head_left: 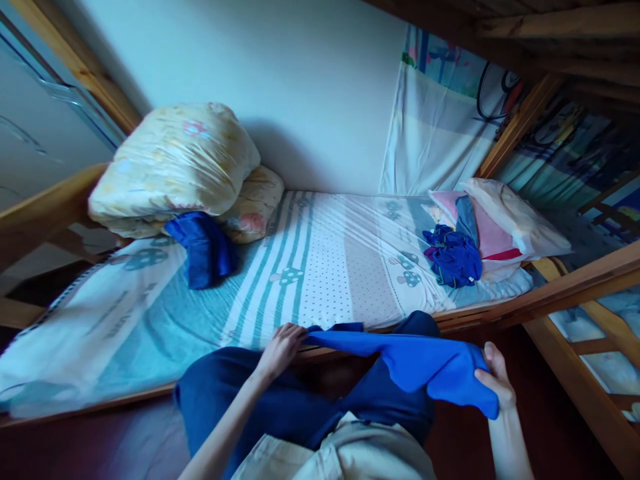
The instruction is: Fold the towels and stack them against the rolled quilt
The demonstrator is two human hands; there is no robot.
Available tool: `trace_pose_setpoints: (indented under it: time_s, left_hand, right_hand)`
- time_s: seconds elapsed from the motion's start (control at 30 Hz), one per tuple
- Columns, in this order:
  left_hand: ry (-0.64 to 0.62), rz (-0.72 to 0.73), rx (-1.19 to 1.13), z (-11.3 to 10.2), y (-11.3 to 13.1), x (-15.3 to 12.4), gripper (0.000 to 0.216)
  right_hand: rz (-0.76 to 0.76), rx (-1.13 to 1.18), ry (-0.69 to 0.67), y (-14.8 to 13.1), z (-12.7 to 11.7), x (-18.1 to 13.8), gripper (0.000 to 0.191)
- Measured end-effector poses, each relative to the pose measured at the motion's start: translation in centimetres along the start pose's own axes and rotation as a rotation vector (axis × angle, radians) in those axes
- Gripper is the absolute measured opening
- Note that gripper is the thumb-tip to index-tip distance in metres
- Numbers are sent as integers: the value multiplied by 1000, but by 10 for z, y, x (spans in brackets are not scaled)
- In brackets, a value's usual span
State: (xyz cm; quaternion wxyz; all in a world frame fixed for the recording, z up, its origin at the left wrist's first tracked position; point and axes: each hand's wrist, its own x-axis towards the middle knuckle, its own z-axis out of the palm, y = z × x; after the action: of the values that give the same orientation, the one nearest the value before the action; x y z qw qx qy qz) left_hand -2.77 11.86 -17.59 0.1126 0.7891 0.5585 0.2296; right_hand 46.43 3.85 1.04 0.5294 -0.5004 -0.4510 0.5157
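Two pale yellow floral pillows lie stacked in the upper left of the frame, at one end of a bunk bed. Just below them a folded dark blue garment rests on the striped bed sheet, touching the lower pillow.

At lower centre, the person's left hand sits at the near edge of the mattress, its grip pinched on one end of a blue cloth. The cloth stretches rightward across the person's lap, held off the bed.

Further right on the sheet, a crumpled blue garment lies against a pink and white pillow. At lower right, the right hand has its grip pressed together on the cloth's other end, below the wooden bed rail.
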Motion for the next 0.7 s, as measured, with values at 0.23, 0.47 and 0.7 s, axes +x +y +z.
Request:
trace_pose_setpoints:
  time_s: [0.23,0.47,0.7]
  left_hand:
    - [308,-143,151,-80,-39,-14,30]
    - [706,-175,323,-149,-44,-24,23]
    - [559,22,213,-214,-16,-61,28]
  right_hand:
    - [-76,-440,34,-30,3,34,33]
    - [-452,-931,179,-43,-4,61,20]
    - [-487,-1061,82,-51,-23,64,21]
